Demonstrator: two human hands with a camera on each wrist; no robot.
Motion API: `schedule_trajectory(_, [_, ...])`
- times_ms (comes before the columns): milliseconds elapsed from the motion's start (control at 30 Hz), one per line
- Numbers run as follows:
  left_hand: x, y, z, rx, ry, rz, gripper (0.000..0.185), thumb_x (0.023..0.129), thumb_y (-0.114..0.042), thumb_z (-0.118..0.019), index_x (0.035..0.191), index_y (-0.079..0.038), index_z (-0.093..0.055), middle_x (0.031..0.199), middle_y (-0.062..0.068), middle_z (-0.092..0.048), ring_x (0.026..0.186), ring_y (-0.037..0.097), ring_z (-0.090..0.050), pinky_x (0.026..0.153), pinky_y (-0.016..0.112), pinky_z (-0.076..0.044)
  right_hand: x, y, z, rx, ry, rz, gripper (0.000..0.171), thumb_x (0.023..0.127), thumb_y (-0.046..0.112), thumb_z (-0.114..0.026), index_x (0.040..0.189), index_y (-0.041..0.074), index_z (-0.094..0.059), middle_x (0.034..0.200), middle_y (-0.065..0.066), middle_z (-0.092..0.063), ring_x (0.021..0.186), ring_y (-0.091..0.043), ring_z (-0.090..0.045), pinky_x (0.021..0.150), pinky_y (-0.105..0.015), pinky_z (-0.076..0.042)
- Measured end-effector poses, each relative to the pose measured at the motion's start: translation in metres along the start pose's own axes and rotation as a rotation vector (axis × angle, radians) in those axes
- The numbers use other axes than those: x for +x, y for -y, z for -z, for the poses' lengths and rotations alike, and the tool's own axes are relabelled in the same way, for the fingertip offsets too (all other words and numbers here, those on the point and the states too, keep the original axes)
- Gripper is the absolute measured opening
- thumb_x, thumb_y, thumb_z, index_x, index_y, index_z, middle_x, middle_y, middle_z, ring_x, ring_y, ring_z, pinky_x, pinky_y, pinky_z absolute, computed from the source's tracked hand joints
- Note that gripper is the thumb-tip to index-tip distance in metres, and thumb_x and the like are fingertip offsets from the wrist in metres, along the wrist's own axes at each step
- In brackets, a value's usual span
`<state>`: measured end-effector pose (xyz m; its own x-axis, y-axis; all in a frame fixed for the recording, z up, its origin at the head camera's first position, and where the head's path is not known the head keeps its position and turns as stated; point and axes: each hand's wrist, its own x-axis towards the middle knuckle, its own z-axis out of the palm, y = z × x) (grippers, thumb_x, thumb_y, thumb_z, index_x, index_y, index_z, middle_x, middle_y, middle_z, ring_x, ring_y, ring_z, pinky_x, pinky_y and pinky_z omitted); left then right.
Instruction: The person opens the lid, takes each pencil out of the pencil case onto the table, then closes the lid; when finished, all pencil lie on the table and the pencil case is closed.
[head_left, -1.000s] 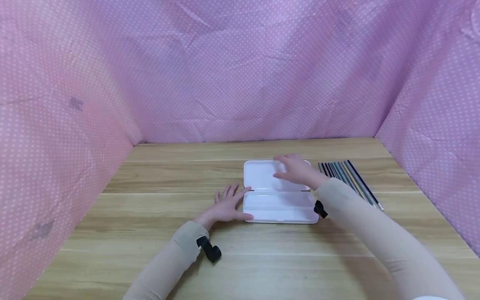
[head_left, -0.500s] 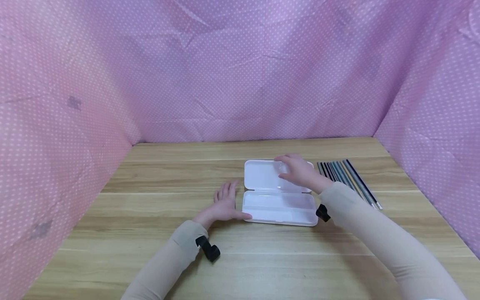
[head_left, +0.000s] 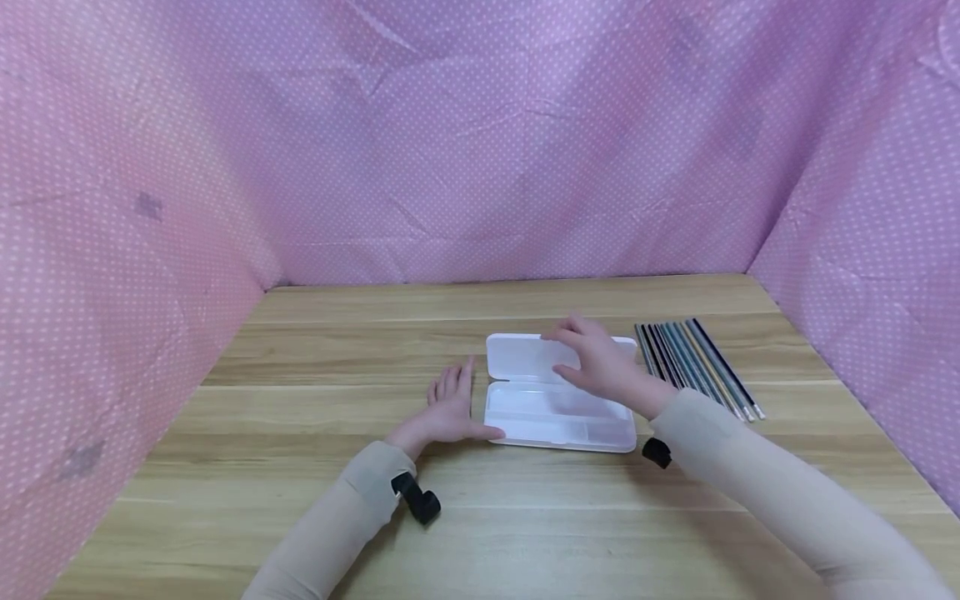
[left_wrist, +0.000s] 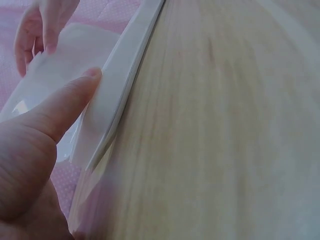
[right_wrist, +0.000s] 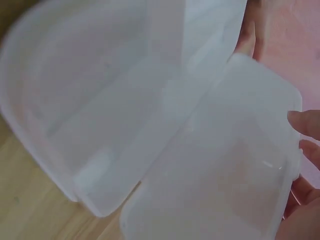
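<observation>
A white plastic pencil case (head_left: 562, 429) lies unfolded on the wooden table, its tray towards me. Its lid (head_left: 513, 357), hinged at the back, is tilted partly up. My right hand (head_left: 603, 362) holds the lid at its far edge; in the right wrist view its fingers (right_wrist: 307, 125) curl at the rim. My left hand (head_left: 450, 412) rests beside the case's left end with fingers stretched. Its thumb (left_wrist: 70, 102) presses on the near left corner of the tray. Inside the tray, a raised ridge and no pencils show.
Several pencils (head_left: 697, 367), dark, grey-green and one yellowish, lie side by side right of the case, partly behind my right forearm. Pink dotted cloth (head_left: 480, 167) closes off the table (head_left: 337, 342) at the back and sides.
The lid has swung up from lying nearly flat, its far edge coming towards me with my right hand. My left index finger has left the case's hinge corner; the thumb stays.
</observation>
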<state>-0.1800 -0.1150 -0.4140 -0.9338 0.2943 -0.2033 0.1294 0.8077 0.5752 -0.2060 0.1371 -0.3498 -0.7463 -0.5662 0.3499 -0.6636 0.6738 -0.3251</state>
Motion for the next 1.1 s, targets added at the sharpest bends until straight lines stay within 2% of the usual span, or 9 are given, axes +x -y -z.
schedule_trajectory(133, [0.001, 0.001, 0.0, 0.005, 0.009, -0.004, 0.129, 0.063, -0.054, -0.079, 0.149, -0.014, 0.008, 0.152, 0.023, -0.004, 0.141, 0.039, 0.004, 0.111, 0.056, 0.004, -0.018, 0.01, -0.001, -0.063, -0.069, 0.135, 0.047, 0.073, 0.012, -0.077, 0.116, 0.005, -0.06, 0.105, -0.013, -0.057, 0.096, -0.027, -0.055, 0.083, -0.042, -0.047])
schedule_trajectory(233, [0.001, 0.001, 0.0, 0.004, 0.001, -0.012, 0.129, 0.063, -0.053, -0.08, 0.149, -0.013, 0.008, 0.152, 0.023, -0.005, 0.141, 0.04, 0.003, 0.111, 0.056, 0.003, -0.032, 0.015, -0.002, -0.068, -0.064, 0.183, 0.048, 0.074, 0.013, -0.077, 0.118, 0.004, -0.059, 0.107, -0.013, -0.057, 0.098, -0.026, -0.055, 0.083, -0.041, -0.048])
schedule_trajectory(300, [0.001, 0.0, 0.0, 0.0, -0.005, -0.017, 0.129, 0.062, -0.052, -0.08, 0.149, -0.013, 0.007, 0.152, 0.023, -0.006, 0.141, 0.041, 0.003, 0.111, 0.057, 0.003, -0.041, 0.017, -0.003, -0.061, -0.017, 0.186, 0.048, 0.076, 0.016, -0.075, 0.119, 0.004, -0.059, 0.109, -0.013, -0.057, 0.099, -0.026, -0.055, 0.083, -0.041, -0.048])
schedule_trajectory(433, [0.002, 0.0, 0.0, -0.001, -0.005, -0.018, 0.129, 0.062, -0.05, -0.081, 0.149, -0.013, 0.006, 0.152, 0.023, -0.007, 0.141, 0.041, 0.004, 0.111, 0.058, 0.003, -0.058, 0.015, -0.007, -0.028, 0.142, 0.162, 0.05, 0.08, 0.026, -0.071, 0.125, 0.008, -0.056, 0.116, -0.012, -0.056, 0.105, -0.026, -0.054, 0.086, -0.043, -0.047])
schedule_trajectory(533, [0.003, 0.0, 0.0, 0.016, -0.001, -0.026, 0.128, 0.062, -0.05, -0.081, 0.15, -0.014, 0.005, 0.152, 0.023, -0.009, 0.141, 0.042, 0.003, 0.11, 0.058, 0.002, -0.067, 0.01, -0.008, 0.006, 0.238, 0.139, 0.055, 0.084, 0.036, -0.067, 0.131, 0.014, -0.052, 0.127, -0.013, -0.051, 0.116, -0.03, -0.048, 0.093, -0.049, -0.042])
schedule_trajectory(633, [0.003, 0.001, 0.002, 0.039, 0.001, -0.051, 0.125, 0.062, -0.05, -0.081, 0.15, -0.013, 0.001, 0.15, 0.024, -0.012, 0.14, 0.044, -0.002, 0.11, 0.059, -0.001, -0.072, 0.005, -0.008, 0.017, 0.284, 0.109, 0.05, 0.089, 0.041, -0.058, 0.135, 0.023, -0.049, 0.138, -0.015, -0.045, 0.127, -0.038, -0.039, 0.1, -0.058, -0.034])
schedule_trajectory(833, [-0.003, -0.003, 0.01, 0.063, 0.082, -0.171, 0.114, 0.065, -0.045, -0.081, 0.149, -0.014, -0.011, 0.153, 0.021, -0.012, 0.141, 0.041, -0.007, 0.111, 0.059, -0.005, -0.074, -0.001, -0.008, -0.02, 0.356, 0.101, 0.04, 0.096, 0.029, -0.049, 0.136, 0.034, -0.046, 0.148, -0.015, -0.035, 0.132, -0.054, -0.026, 0.098, -0.074, -0.019])
schedule_trajectory(1000, [-0.011, -0.015, 0.012, 0.141, 0.183, -0.301, 0.092, 0.078, -0.05, -0.068, 0.149, -0.021, -0.017, 0.157, 0.012, -0.004, 0.144, 0.035, 0.002, 0.114, 0.057, -0.004, -0.069, -0.003, -0.007, -0.028, 0.427, 0.12, 0.044, 0.093, 0.024, -0.053, 0.135, 0.034, -0.047, 0.15, -0.015, -0.031, 0.131, -0.055, -0.023, 0.096, -0.075, -0.018])
schedule_trajectory(1100, [-0.013, -0.02, 0.01, 0.205, 0.2, -0.365, 0.082, 0.083, -0.052, -0.062, 0.148, -0.022, -0.022, 0.158, 0.009, -0.005, 0.145, 0.033, 0.001, 0.115, 0.054, -0.007, -0.065, -0.004, -0.006, -0.031, 0.46, 0.13, 0.045, 0.091, 0.025, -0.055, 0.134, 0.033, -0.048, 0.149, -0.015, -0.031, 0.131, -0.055, -0.025, 0.095, -0.076, -0.02])
